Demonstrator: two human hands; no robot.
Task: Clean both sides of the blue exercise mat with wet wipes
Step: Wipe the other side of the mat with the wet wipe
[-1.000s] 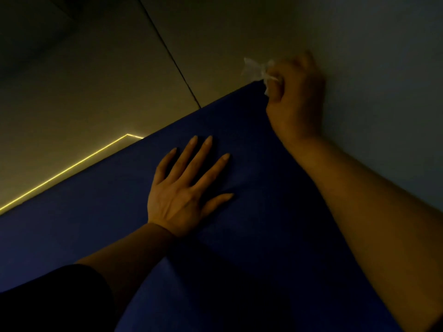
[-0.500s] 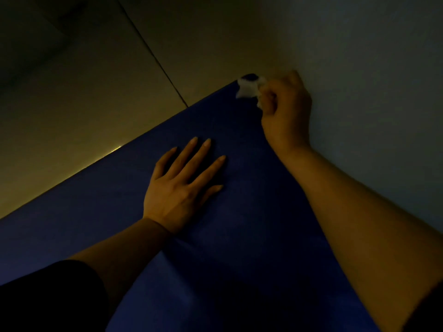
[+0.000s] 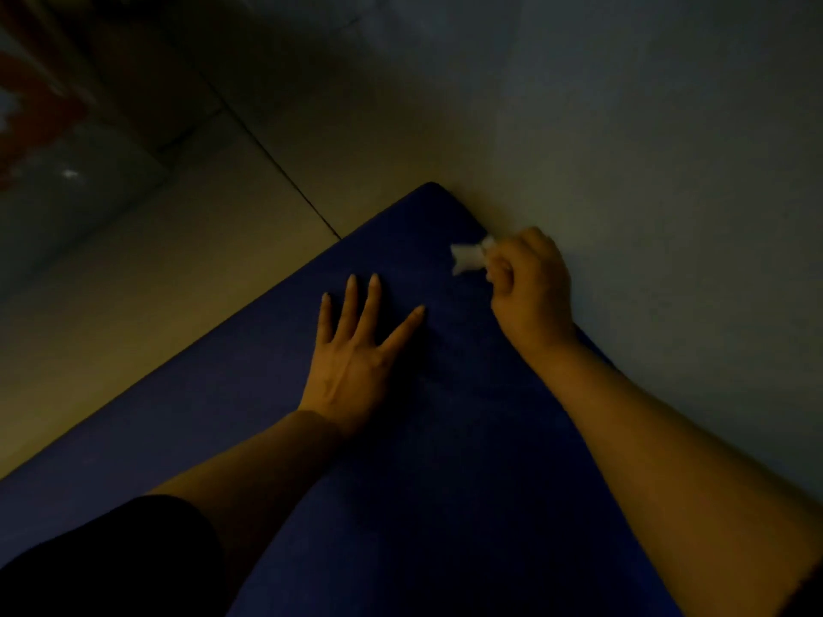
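On my feed the blue mat [image 3: 445, 438] lies flat on the tiled floor [image 3: 187, 278], running from the bottom of the frame up to a rounded far corner, and its right-hand edge sits just beside a pale wall [image 3: 645, 149]. Near that corner I see a small crumpled white wipe [image 3: 467, 258] held against the mat's surface, pinched in the curled fingers of my right hand [image 3: 532, 287], which rests at the mat's wall-side edge. My left hand [image 3: 356, 354] lies palm down on the mat, fingers straight and spread, holding nothing, a little to the left of the wipe and apart from it. A dark sleeve [image 3: 111, 558] covers my left upper arm at the bottom left. The light is dim; in the top left corner there is a blurred red and grey shape that I cannot identify
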